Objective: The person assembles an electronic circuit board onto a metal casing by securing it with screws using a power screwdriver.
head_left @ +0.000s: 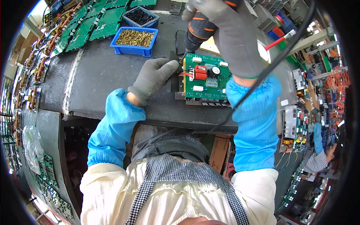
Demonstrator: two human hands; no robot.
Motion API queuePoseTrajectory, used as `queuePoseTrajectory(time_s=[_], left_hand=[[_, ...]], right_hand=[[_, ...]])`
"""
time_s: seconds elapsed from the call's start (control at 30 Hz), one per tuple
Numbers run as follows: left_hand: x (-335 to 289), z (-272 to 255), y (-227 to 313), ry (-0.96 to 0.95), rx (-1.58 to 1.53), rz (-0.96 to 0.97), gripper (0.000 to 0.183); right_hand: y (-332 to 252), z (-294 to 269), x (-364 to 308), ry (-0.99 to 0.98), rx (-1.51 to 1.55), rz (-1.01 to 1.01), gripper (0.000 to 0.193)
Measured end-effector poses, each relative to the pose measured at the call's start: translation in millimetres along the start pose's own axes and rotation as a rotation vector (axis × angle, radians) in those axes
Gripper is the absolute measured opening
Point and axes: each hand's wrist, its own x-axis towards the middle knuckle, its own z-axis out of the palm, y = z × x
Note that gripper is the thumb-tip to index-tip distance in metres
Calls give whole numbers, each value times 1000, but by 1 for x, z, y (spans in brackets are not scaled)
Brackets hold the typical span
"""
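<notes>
On the dark worktop (105, 75), the gloved left hand (153, 77) lies with fingers loosely curled, fingertips touching the left edge of a green circuit board (206, 80). Right of it, the gloved right hand (228, 33) is clamped on an orange-and-black power screwdriver (198, 32), its tip at the board's upper-left corner.

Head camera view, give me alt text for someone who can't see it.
A person's gloved right hand holds a black and orange power screwdriver tip-down at the corner of a green circuit board on a dark workbench, while the gloved left hand steadies the board's left edge. Behind are a blue tray of brass screws and rows of green boards.
</notes>
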Motion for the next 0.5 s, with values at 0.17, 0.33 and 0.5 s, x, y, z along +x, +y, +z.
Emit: queuePoseTrajectory(time_s=[0.17,0.33,0.5], left_hand=[[3,3,3,-1,26,8,40],[7,-7,-2,-28,0,-54,39],[-6,-7,11,-91,-156,-2,36]], right_hand=[[13,-13,12,-147,31,46,53],[11,3,18,-137,81,15,53],[41,-28,38,-242,-226,-158,30]])
